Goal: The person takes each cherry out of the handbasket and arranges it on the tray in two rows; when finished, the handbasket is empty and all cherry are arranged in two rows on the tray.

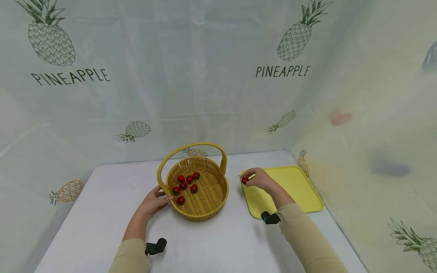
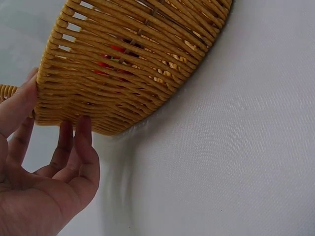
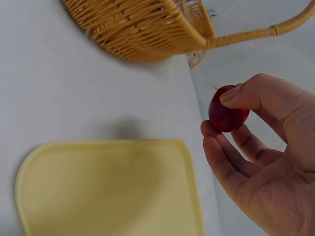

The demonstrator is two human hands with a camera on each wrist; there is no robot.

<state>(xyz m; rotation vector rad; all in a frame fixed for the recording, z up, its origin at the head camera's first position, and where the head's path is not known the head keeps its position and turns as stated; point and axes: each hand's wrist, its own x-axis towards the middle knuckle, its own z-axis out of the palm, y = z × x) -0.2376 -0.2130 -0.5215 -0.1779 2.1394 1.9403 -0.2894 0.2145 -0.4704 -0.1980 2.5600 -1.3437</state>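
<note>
A yellow woven basket [image 1: 205,217] with an arched handle stands on the table, several red cherries [image 1: 194,188] lying in its left half. My left hand [image 1: 153,203] grips the basket's left side near the handle's foot; in the left wrist view the thumb is at the rim and the fingertips touch the woven wall. Between thumb and fingers, my right hand [image 1: 260,179] pinches one dark red cherry [image 3: 227,115], its short green stem showing. That hand is raised over the left edge of the yellow tray [image 1: 297,182], to the right of the basket.
The white table [image 1: 112,201] meets a hanging curtain [image 1: 211,94] printed with pineapples behind it and on the right side. The basket handle [image 1: 191,145] arches above the basket's far side. A dark wrist device [image 1: 270,218] sits at the right cuff.
</note>
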